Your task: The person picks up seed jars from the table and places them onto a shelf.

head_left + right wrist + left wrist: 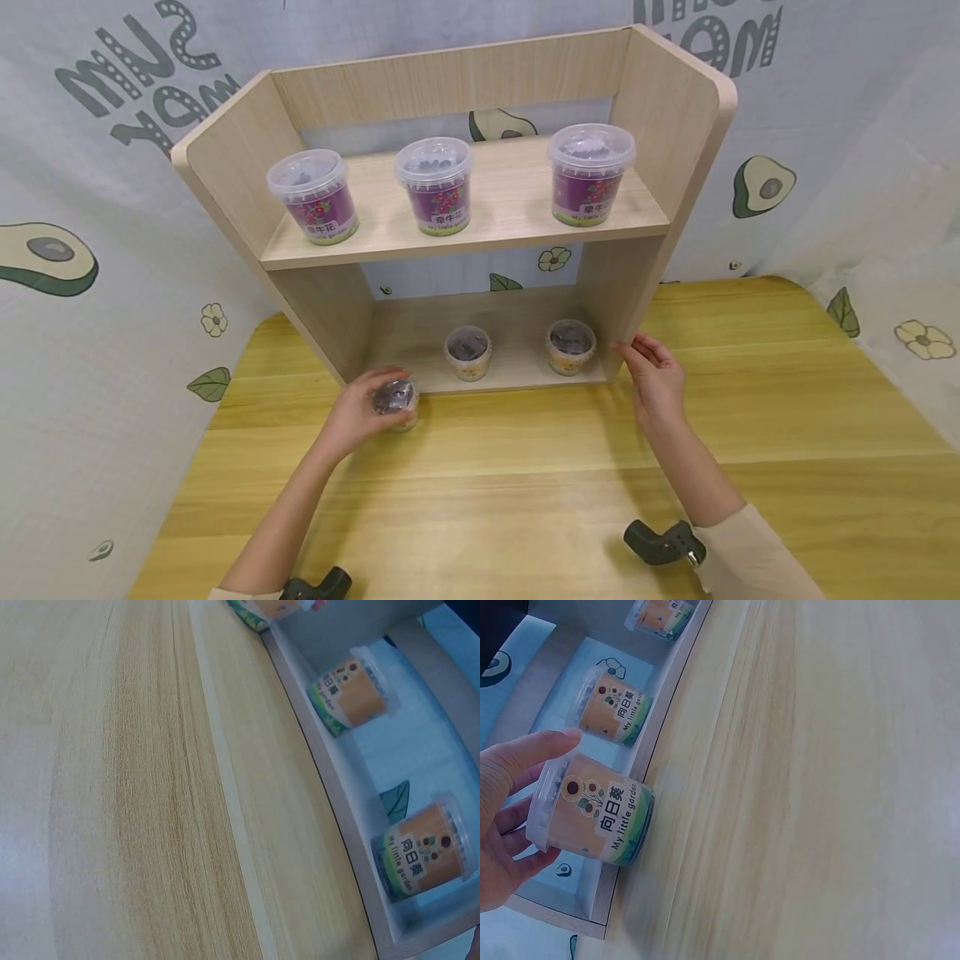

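Observation:
My left hand [367, 408] grips a small clear-lidded plastic cup [592, 810] by its lidded upper part, thumb on one side and fingers on the other. The cup has an orange sunflower label with a green band and is at the lower shelf's left front edge. My right hand [658, 379] holds the front edge of the right side panel [626, 300] of the wooden shelf unit, low down; only a bit of it shows in the right wrist view. Two matching orange cups, one in the middle [468, 353] and one at the right [570, 347], stand on the lower shelf.
Three larger purple-labelled cups, a left one [318, 200], a middle one [437, 187] and a right one [590, 177], stand on the upper shelf [510, 179]. The unit sits on a wood-grain table [495, 483] before an avocado-print cloth [832, 167].

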Motion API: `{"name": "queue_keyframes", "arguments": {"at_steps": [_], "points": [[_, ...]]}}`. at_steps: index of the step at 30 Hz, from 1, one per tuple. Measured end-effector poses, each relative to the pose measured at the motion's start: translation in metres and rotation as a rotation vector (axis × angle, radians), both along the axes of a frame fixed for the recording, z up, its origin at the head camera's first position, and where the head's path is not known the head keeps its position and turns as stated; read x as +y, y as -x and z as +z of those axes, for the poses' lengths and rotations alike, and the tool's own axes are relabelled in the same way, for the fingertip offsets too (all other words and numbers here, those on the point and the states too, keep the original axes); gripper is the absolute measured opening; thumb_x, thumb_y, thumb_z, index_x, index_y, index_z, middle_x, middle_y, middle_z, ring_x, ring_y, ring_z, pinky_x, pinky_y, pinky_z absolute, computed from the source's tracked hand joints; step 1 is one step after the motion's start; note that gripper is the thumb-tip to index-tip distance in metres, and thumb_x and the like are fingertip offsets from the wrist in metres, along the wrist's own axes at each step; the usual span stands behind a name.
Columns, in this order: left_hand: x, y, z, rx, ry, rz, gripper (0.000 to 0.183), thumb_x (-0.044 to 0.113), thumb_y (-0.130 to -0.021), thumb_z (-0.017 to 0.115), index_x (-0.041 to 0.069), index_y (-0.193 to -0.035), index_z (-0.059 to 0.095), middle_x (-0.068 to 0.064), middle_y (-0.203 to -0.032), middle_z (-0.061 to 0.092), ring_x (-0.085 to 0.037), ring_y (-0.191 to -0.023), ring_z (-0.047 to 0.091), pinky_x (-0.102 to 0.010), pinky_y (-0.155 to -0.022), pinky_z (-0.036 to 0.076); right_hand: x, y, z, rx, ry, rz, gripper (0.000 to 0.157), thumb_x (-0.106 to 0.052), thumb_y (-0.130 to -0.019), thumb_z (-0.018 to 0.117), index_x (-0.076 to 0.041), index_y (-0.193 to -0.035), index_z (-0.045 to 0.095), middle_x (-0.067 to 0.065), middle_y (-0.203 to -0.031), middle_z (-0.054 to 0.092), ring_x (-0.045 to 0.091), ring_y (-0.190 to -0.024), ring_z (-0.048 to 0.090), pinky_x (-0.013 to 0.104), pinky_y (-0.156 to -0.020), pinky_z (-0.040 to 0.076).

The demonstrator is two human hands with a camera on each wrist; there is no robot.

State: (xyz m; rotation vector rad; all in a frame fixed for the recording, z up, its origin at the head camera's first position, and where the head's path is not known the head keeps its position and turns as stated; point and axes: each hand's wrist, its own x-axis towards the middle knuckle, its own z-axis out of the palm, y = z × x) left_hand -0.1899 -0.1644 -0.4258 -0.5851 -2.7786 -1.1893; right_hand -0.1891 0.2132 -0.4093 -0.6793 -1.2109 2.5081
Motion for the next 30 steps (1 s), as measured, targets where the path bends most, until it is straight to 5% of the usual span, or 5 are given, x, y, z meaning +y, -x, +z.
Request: {"name": "queue_keyframes", "arguments": {"at_steps": [13,30], "points": [[0.0,0.001,0.002,0.001,0.006,0.0,0.055,0.016,-0.067,0.082,0.005,-0.117,0.063,-0.013,-0.124,0.057,-0.033,-0.112,0.053,-0.047,-0.085,0.048,0.0,0.0,0.001,-0.02,-0.026,0.006,0.024,0.014,-0.075,0.066,-0.01,-0.077,0.064,-0.001,-0.076,0.063,0.007,-0.076,0.061,0.014,-0.069,0.05],[-0.002,0.006,0.027,0.019,0.019,-0.008,0.054,0.024,-0.07,0.081,0.014,-0.12,0.062,-0.009,-0.126,0.056,-0.031,-0.116,0.05,-0.048,-0.088,0.045,0.001,0.001,0.0,0.005,0.008,-0.001,0.025,0.017,-0.075,0.064,-0.008,-0.076,0.064,0.0,-0.076,0.063,0.008,-0.076,0.061,0.015,-0.069,0.051]]}}
